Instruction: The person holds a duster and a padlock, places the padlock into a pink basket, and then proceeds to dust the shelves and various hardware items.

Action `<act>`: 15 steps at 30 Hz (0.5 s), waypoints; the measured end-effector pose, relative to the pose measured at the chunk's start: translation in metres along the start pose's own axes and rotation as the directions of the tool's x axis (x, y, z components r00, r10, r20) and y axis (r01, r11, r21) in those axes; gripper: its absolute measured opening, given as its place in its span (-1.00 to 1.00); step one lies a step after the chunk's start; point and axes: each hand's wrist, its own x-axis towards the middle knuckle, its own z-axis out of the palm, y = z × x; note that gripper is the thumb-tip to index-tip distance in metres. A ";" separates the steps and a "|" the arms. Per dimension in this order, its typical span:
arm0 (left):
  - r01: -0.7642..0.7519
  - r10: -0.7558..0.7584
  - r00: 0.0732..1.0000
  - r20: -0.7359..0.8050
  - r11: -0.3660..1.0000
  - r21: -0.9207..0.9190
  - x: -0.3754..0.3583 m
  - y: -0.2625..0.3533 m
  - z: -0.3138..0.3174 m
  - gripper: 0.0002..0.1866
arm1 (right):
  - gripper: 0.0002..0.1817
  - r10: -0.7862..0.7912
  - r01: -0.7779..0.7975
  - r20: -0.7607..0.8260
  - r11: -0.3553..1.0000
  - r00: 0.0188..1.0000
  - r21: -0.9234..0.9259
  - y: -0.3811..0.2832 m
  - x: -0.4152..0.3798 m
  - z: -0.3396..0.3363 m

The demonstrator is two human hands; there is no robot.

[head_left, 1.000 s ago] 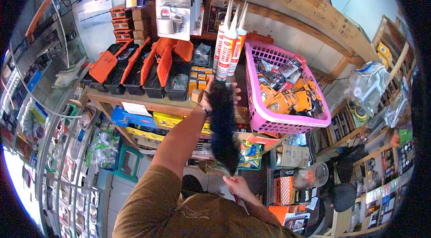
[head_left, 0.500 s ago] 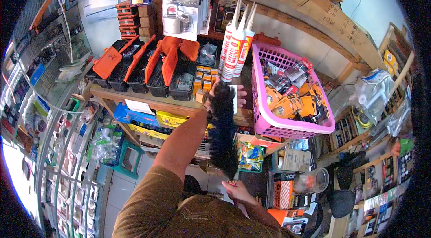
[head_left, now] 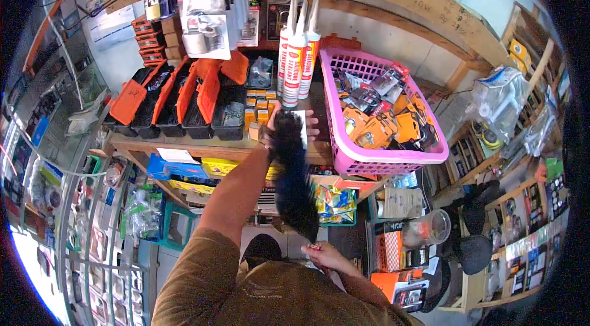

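My right hand (head_left: 327, 256) is closed round the reddish handle of a black, fluffy feather duster (head_left: 295, 184), low in front of my body. The duster reaches up and away to my left hand (head_left: 312, 127) and covers much of it. My left hand is at the front of the wooden shelf, its fingers showing on the duster's right side, around a white flat object (head_left: 302, 129) that is partly hidden. Just behind it stand several silicone sealant tubes (head_left: 293, 71). Small orange-and-white boxes (head_left: 260, 104) sit left of the hand.
A pink basket (head_left: 384, 157) of packaged parts stands right of my left hand. Black bins (head_left: 229, 122) with orange lids line the shelf on the left. Carded padlocks (head_left: 206, 24) hang above. A glass display case (head_left: 74, 203) runs along the left.
The view has shifted, so the shelf things appear further left and slightly higher. The duster still lies over my left hand, and my right hand keeps its handle.
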 end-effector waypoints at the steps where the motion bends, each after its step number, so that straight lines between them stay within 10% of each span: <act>1: -0.004 0.003 0.999 -0.039 0.999 -0.040 -0.002 0.000 0.002 -0.04 | -0.54 0.027 -0.027 0.001 0.999 1.000 -0.046 -0.007 -0.004 -0.003; 15: -0.029 0.076 0.935 -0.347 0.990 0.138 -0.001 -0.005 0.021 -0.08 | -0.55 0.126 -0.108 -0.161 0.988 0.979 0.115 0.013 -0.059 -0.022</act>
